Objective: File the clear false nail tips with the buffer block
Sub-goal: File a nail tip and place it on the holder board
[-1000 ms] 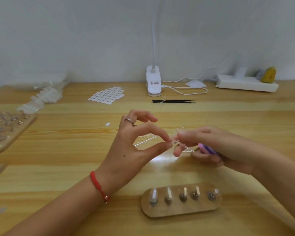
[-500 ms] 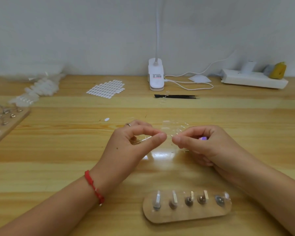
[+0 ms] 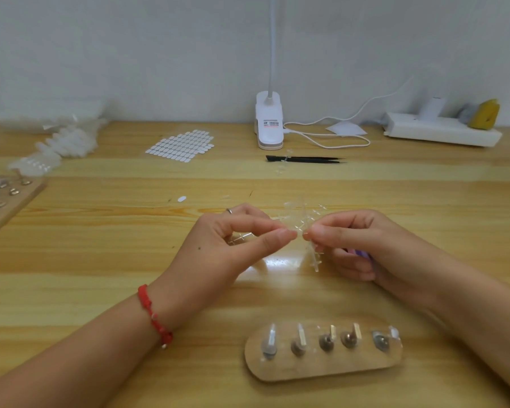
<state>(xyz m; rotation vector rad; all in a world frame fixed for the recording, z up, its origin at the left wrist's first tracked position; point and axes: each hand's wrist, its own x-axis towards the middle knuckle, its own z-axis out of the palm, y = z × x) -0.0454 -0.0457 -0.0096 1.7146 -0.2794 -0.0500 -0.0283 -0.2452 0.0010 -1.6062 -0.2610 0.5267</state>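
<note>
Pinching the tip strip [image 3: 298,220] between thumb and forefinger of my left grip [image 3: 227,245] and right grip [image 3: 362,245], I hold it over the surface [image 3: 100,260], probably to snap one tip free; the buffer [image 3: 362,253] sits tucked under my right grip's curled lower fingers, ready for filing

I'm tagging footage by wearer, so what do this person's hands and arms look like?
No sleeves or gloves show; both arms are bare to the frame edge. The left hand has a thin silver-coloured ring on one finger, and a red knotted cord bracelet circles its wrist. The right hand shows no jewellery.
</note>
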